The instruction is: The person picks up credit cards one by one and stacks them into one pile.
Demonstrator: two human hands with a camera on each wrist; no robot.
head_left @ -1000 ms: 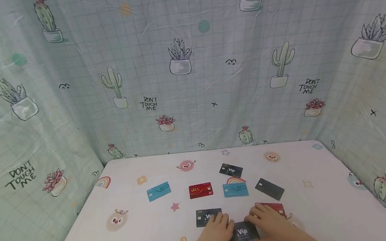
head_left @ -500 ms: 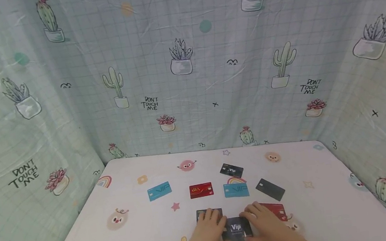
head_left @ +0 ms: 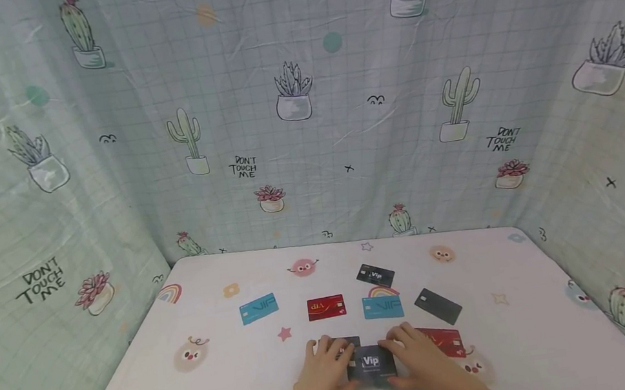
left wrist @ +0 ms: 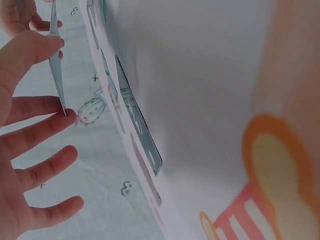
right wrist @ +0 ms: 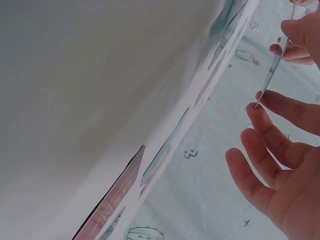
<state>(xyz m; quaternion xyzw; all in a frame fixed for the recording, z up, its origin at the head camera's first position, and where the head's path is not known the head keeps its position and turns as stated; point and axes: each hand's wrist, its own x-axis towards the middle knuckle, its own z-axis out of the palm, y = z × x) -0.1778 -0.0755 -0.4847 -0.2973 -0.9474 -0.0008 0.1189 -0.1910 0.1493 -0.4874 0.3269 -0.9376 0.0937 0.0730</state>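
Note:
A dark grey card (head_left: 371, 362) printed "Vip" is held level above the table between both hands. My left hand (head_left: 324, 370) pinches its left side, thumb near the close corner and fingertips at the far one. On the right side my right hand (head_left: 423, 360) pinches it the same way, its other fingers spread. Both wrist views show the card (left wrist: 58, 82) edge-on, apart from the tabletop. Another dark card (head_left: 352, 340) lies on the table behind it, partly covered by the left fingers and the held card. A red card (head_left: 446, 341) lies beyond the right hand.
Farther back on the white patterned table (head_left: 222, 362) lie a blue card (head_left: 259, 309), a red card (head_left: 326, 307), a second blue card (head_left: 382, 307), a black Vip card (head_left: 376, 275) and a plain dark card (head_left: 438, 306). Cactus-print cloth (head_left: 306, 144) encloses the back and sides.
Both hands have moved left and a little away from the body with the dark Vip card between them. It now overlaps the view of the dark card behind. The other cards stay put.

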